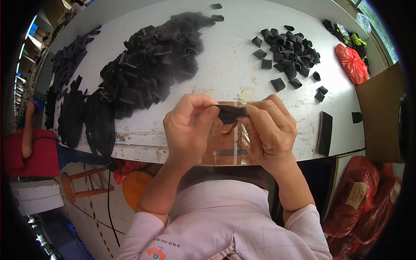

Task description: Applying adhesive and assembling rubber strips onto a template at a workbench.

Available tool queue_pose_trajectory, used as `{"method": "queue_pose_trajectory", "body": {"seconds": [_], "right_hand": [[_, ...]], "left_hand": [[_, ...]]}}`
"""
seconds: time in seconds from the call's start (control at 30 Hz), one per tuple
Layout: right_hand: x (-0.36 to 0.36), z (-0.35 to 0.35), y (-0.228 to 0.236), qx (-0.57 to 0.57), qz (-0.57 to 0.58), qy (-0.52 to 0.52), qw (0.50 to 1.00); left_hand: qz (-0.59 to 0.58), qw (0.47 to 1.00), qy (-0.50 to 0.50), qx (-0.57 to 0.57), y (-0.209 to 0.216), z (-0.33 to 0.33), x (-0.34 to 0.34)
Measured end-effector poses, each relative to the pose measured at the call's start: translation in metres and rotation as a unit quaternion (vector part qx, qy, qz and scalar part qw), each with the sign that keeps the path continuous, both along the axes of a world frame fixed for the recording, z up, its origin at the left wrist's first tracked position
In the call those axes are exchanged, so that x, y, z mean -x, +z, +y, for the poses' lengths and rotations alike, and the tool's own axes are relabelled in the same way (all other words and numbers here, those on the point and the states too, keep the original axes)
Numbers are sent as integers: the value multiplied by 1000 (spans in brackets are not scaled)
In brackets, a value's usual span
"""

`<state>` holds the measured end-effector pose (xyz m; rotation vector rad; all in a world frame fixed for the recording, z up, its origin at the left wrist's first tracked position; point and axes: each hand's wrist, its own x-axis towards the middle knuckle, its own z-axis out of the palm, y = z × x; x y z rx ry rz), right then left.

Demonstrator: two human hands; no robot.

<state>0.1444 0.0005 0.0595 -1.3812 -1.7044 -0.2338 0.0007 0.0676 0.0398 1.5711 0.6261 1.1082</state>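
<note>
A small black fabric piece (230,115) is stretched between my two hands above the near edge of the white table. My left hand (190,123) pinches its left end between thumb and fingers. Its right end is gripped by my right hand (273,130), the fingers curled over it. Beneath the hands lies a brown taped board (221,147). Beyond and to the left spreads a large heap of flat black fabric pieces (151,60). Farther right sits a smaller pile of black fabric loops (292,52), with several loose ones around it.
A dark phone-like slab (324,133) lies by the table's right front edge. At the far right is a red plastic bag (351,63) near a cardboard box (381,110). Red bags (357,199) stand below on the right. A wooden stool (82,184) is at the lower left.
</note>
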Motion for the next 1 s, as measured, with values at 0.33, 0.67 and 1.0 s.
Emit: {"method": "queue_pose_trajectory", "body": {"seconds": [0.33, 0.67, 1.0], "right_hand": [[-2, -23, -37, 225, 503, -53, 833], [71, 7, -97, 251, 283, -80, 922], [67, 28, -89, 281, 766, 148, 559]], "left_hand": [[424, 883, 201, -21, -95, -8, 30], [149, 977, 150, 6, -99, -5, 44], [-151, 895, -20, 420, -72, 0, 56]]}}
